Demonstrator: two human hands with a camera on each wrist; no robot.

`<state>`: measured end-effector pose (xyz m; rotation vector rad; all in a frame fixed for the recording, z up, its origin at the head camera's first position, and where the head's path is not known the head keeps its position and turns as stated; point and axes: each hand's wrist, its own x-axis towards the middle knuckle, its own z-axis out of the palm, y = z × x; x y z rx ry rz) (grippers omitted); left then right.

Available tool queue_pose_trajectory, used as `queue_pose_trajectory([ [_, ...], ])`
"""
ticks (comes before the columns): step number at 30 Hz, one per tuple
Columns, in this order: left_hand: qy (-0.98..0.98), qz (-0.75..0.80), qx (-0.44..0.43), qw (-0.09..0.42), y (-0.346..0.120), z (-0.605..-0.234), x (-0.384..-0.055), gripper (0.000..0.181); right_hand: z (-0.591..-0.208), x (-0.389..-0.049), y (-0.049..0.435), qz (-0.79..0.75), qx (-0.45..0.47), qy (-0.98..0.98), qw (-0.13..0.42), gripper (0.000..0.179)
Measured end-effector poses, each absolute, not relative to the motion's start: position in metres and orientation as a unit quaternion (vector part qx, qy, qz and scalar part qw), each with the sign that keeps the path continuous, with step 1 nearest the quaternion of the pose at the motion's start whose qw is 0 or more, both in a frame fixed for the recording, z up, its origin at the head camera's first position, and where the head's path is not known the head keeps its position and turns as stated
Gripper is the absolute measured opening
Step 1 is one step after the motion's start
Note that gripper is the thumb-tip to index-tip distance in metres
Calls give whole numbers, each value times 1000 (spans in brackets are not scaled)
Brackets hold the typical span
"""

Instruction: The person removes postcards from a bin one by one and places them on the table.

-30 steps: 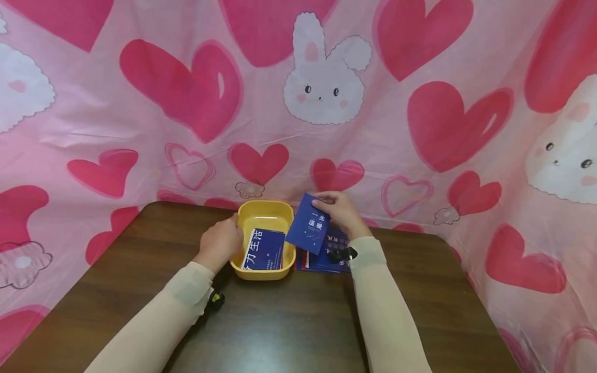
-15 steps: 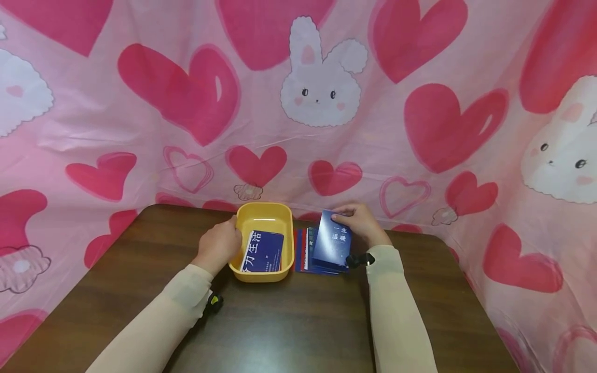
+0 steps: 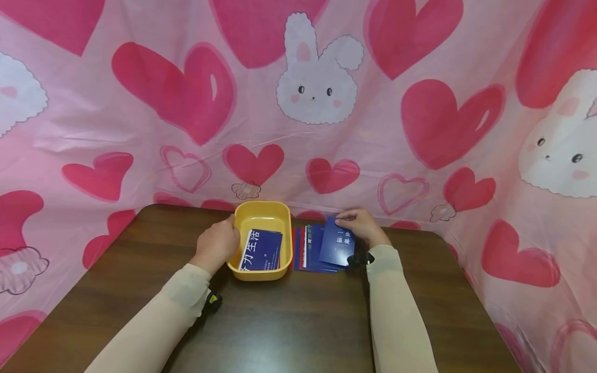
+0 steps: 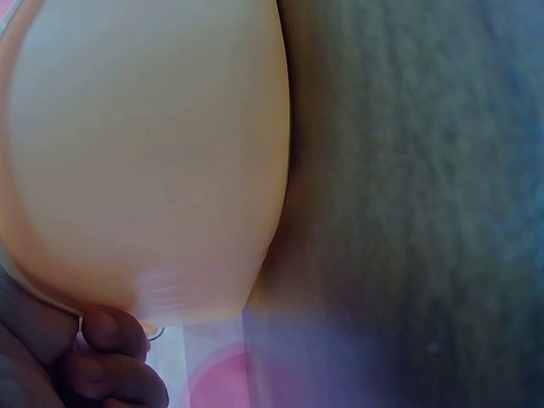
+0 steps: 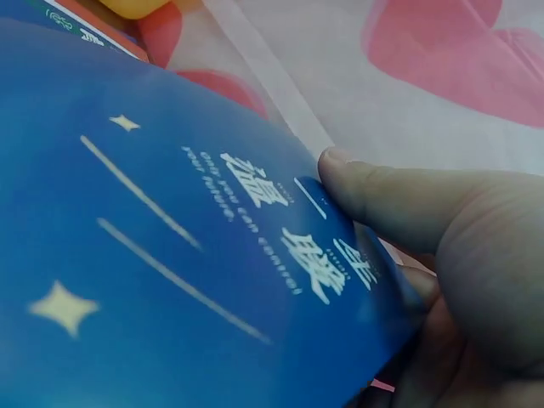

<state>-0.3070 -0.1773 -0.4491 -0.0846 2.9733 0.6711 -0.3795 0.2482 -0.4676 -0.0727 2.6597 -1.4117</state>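
Fingers of the right hand [image 3: 365, 227] are pinched on a rectangular blue paper card [image 3: 338, 246], just shifted away from the yellow plastic tray [image 3: 264, 276] gripped by the left hand [image 3: 218, 240] and so kept outside it, over fanned blue cards [image 3: 314, 255].

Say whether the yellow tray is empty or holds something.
Not empty: in the head view, a blue card with white lettering lies inside the yellow tray, toward its near end; the far end is bare.
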Motion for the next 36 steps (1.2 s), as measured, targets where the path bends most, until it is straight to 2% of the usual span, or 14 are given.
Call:
queue_pose_trajectory([
  [7,975,218,-26,45,-178,-451,-308,65,-468,-381,250,-496,-1,865,80,35],
  [25,973,222,-37,52,-177,-452,-306,64,-484,-382,238,-413,-39,909,40,33],
  [36,974,219,-34,49,-177,-453,-308,65,-487,-381,231,-375,-16,927,23,28],
])
